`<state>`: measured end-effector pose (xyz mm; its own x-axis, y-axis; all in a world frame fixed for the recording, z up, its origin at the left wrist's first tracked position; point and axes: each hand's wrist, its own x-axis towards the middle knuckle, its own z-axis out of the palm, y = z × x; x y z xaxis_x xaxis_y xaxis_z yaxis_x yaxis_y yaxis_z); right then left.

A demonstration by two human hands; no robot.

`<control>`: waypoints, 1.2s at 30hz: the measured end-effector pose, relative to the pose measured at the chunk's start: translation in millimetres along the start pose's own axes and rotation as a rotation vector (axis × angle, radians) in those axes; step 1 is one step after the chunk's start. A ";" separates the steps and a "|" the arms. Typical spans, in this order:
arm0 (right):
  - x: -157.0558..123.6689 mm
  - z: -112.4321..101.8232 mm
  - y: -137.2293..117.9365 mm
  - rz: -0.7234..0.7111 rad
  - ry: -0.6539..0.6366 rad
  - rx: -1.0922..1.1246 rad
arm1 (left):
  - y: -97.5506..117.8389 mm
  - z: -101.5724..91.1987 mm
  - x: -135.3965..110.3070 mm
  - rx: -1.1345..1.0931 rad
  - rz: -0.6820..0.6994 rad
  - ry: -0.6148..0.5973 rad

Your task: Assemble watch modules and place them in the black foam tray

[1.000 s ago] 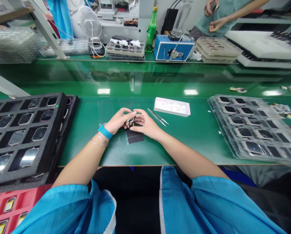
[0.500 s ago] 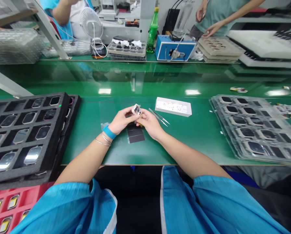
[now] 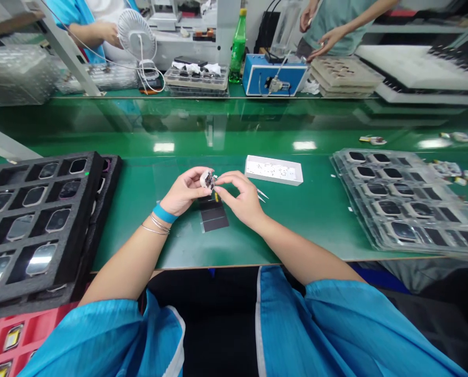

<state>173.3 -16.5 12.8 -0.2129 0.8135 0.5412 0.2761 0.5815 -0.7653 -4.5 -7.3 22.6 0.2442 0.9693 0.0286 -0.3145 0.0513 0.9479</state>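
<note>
My left hand (image 3: 185, 191) pinches a small silvery watch case (image 3: 208, 180) and holds it a little above the green bench. My right hand (image 3: 237, 198) is closed beside it, fingertips touching the case's right side, with a small yellow bit showing under the fingers. Flat on the bench below both hands lies a dark film sheet (image 3: 213, 218). A pair of tweezers (image 3: 262, 196) sticks out from behind my right hand. Just beyond it sits a shallow white tray (image 3: 274, 170) with tiny parts.
A black foam tray (image 3: 33, 209) of watch cases fills the left side, with a red tray (image 3: 6, 335) below it. Clear plastic trays (image 3: 402, 204) of cases lie to the right. Across the bench stand a fan (image 3: 136, 31), a green bottle (image 3: 237, 50) and a blue box (image 3: 273, 76); other people's hands work there.
Both hands lifted the watch case off the dark film sheet and turned it, then shifted slightly left. My right hand now covers most of the tweezers.
</note>
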 end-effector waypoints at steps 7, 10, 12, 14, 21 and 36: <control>-4.4 4.8 3.3 -0.138 0.011 -0.138 | -4.0 -1.2 1.7 0.076 0.072 -0.007; -5.1 5.0 2.0 -0.154 0.032 -0.209 | -6.8 -2.4 1.8 0.090 0.114 -0.014; -5.1 4.8 0.8 -0.138 0.023 -0.233 | -9.0 -2.2 1.3 0.091 0.147 -0.013; -5.0 4.6 0.3 -0.116 0.009 -0.242 | -10.5 -1.1 0.6 0.098 0.168 -0.006; -4.4 4.1 1.9 -0.135 0.022 -0.230 | -11.0 3.8 -0.1 0.110 0.193 0.025; 10.4 -10.5 4.5 -0.060 0.100 -0.243 | -9.4 5.2 -0.4 -0.094 0.055 0.042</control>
<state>182.2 -5.3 18.7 -0.1453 0.7674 0.6245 0.4849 0.6054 -0.6311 3.1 -9.4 15.4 0.1865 0.9803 0.0649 -0.4117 0.0180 0.9111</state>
